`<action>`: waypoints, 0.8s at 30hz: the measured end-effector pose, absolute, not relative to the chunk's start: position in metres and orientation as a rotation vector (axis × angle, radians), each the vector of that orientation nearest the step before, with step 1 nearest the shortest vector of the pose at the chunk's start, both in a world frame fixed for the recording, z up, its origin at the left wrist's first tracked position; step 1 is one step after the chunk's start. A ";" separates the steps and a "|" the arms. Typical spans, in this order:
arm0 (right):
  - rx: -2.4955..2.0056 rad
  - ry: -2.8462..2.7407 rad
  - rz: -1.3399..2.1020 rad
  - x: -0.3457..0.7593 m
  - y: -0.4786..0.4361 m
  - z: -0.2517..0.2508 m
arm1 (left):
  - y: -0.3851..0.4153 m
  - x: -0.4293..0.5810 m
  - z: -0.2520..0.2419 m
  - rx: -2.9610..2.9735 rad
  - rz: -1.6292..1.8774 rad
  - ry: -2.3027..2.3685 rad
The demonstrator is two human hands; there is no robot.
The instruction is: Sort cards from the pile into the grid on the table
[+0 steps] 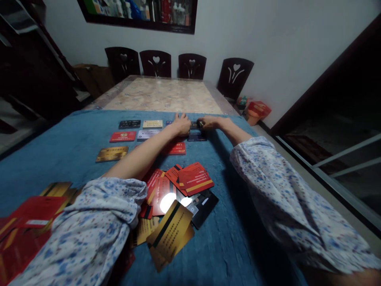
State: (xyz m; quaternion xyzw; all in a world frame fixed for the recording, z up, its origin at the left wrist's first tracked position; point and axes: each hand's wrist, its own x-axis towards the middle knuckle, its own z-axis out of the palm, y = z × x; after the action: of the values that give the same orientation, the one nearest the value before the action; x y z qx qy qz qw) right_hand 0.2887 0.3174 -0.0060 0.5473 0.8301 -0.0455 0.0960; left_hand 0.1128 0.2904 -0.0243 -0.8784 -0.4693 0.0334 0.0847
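Note:
Both arms stretch forward over a blue cloth (232,238) laid with rows of cards. My left hand (182,124) is low over the back row, fingers bent and slightly apart, partly covering a blue card (168,122). Just to its right, my right hand (209,122) closes its fingers at the end of a dark card (194,125). Nearer me is a dark blue card (197,137). The rows also hold a black card (129,124), a cream card (152,124), a red card (122,136), a pale card (149,135) and a gold card (112,154).
Loose red cards (196,178), gold cards (171,226) and a black card (205,208) overlap in a pile between my forearms. More red cards (35,214) lie at the left. Beyond the cloth is the bare tabletop (166,93), with dark chairs (192,65) behind it.

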 end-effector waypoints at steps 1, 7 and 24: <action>1.621 2.463 -0.136 0.289 0.317 -0.006 | 0.290 0.112 -0.025 -2.617 0.089 -1.378; 1.673 2.508 -0.122 0.294 0.318 -0.011 | 0.285 0.108 -0.023 -2.607 0.082 -1.267; 1.694 2.817 -0.083 0.325 0.309 -0.037 | 0.266 0.093 -0.028 -2.569 -0.137 -1.232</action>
State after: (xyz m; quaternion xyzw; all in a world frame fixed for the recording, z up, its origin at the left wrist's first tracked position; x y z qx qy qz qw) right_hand 0.3254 0.3094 -0.0368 0.5139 0.8543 -0.0252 -0.0733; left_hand 0.0929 0.2655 -0.0281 -0.8912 -0.4273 -0.0475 0.1444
